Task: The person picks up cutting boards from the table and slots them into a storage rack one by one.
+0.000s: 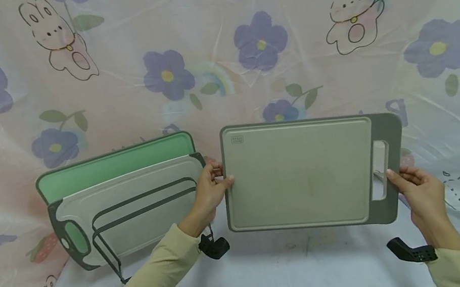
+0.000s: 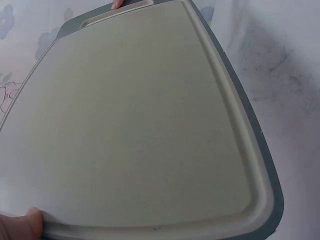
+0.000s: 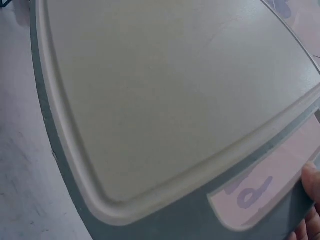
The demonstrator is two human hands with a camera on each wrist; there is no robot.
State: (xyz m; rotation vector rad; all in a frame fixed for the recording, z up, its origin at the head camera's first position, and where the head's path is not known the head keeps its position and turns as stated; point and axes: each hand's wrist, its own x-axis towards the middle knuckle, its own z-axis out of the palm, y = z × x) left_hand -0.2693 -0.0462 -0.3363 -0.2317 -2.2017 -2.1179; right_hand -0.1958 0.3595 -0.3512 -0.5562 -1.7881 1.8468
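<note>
Both hands hold up a beige cutting board with a grey-green border, its broad face toward me, above the table. My left hand pinches its left edge, thumb on the front face. At the other end, my right hand grips the handle strip, thumb beside the long slot. A groove runs around the board's face, and a small printed mark sits in its upper left corner. Left of it, a dark wire rack holds a white cutting board with dark corners and a green board behind it.
A white-covered table with faint dark smudges lies below. Behind it hangs a cloth printed with purple flowers and rabbits. The left forearm passes in front of the rack's right side. Black camera mounts sit at both wrists.
</note>
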